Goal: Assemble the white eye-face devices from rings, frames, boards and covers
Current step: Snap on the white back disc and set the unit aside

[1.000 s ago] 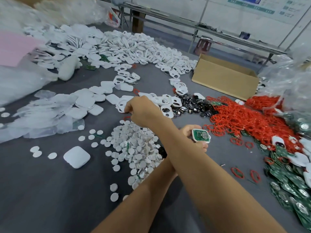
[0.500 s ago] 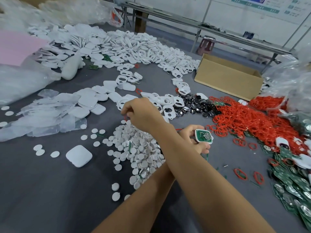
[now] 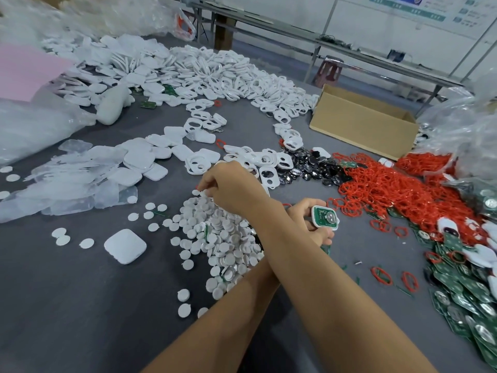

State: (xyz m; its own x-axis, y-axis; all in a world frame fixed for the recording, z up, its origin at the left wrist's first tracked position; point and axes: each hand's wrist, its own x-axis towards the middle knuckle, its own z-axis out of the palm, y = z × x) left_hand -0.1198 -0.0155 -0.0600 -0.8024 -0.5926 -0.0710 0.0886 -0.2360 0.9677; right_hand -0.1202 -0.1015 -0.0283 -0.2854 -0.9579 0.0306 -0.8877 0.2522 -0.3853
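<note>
Left hand grips device — right hand over discs, grasp unclear.

Your arms are crossed at the forearms. The right one comes in from the lower right and lies over the top of the left, so your right hand ends up on the left side, knuckles up and wrist dipped. Its fingers are bunched together and pointing down at the surface, and honestly I can't tell if anything's pinched in there. Your left forearm runs underneath from the lower left, and your left hand pokes out just right of the crossing, fingers curled round a half-built device held up off the surface.
</note>
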